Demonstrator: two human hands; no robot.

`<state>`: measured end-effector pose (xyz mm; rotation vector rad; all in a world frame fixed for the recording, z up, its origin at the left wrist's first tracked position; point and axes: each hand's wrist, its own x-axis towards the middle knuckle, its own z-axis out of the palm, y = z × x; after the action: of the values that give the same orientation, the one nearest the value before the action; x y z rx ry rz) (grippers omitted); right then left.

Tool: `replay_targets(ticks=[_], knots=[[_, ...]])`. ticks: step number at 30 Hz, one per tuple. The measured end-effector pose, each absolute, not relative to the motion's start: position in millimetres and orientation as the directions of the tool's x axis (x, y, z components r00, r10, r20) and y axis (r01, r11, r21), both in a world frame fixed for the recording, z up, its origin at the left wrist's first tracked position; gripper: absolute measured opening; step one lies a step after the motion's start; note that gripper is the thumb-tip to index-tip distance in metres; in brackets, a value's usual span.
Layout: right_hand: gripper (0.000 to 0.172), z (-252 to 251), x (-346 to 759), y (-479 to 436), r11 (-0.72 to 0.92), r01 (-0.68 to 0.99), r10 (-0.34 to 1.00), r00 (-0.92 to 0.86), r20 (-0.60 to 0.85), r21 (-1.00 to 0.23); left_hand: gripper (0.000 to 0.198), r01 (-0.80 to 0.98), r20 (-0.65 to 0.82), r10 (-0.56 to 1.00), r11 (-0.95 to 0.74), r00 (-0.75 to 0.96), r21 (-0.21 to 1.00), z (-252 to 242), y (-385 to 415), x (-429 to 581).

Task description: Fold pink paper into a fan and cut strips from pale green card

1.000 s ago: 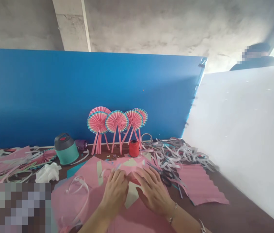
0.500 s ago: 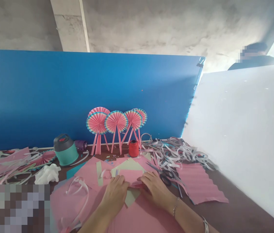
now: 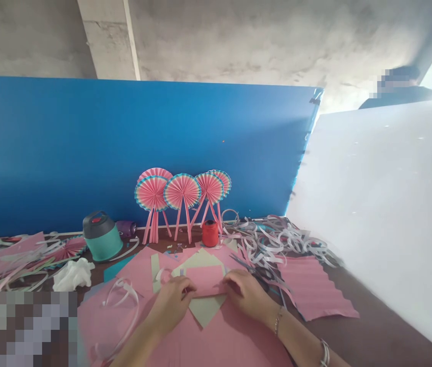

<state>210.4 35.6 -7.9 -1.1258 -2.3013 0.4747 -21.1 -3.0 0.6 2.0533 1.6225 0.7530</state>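
Working a pink rectangular sheet [image 3: 205, 279] evenly from both ends

The brown tabletop [image 3: 353, 336] gives a firm base, but layered pink paper [image 3: 216, 346] covers its near middle; any ridge in those layers could print through, so press only where they lie flat. A pale green sheet [image 3: 203, 313], set cornerwise on top, should make a smoother bed. The left hand [image 3: 173, 300] has thumb and fingers drawn narrow on the left end of the pink rectangular sheet; the right hand [image 3: 249, 295] is likewise narrow on the other end, its thumb partly hidden. The piece lies over the pale green sheet, between the hands, long sides running across. Judging by this hold, even tension matters most: draw both ends equally, bring the near edge straight, and press from the corners inward. The scissors [image 3: 243, 263] lie just beyond the right hand, so avoid sliding knuckles into them.
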Motion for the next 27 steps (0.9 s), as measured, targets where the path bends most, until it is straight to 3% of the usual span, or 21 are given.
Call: replay_targets(ticks=[15, 27], knots=[[0.015, -12.0, 205.0, 41.3, 0.517, 0.635, 0.854, -0.421, 0.305, -0.574, 0.019, 0.765, 0.161, 0.986, -0.135, 0.041, 0.629, -11.3, 7.1, -24.0], [0.013, -13.6, 203.9, 43.6, 0.517, 0.652, 0.855, -0.418, 0.306, -0.554, 0.017, 0.842, 0.142, 0.99, -0.073, -0.005, 0.534, -5.6, 5.3, -17.3]])
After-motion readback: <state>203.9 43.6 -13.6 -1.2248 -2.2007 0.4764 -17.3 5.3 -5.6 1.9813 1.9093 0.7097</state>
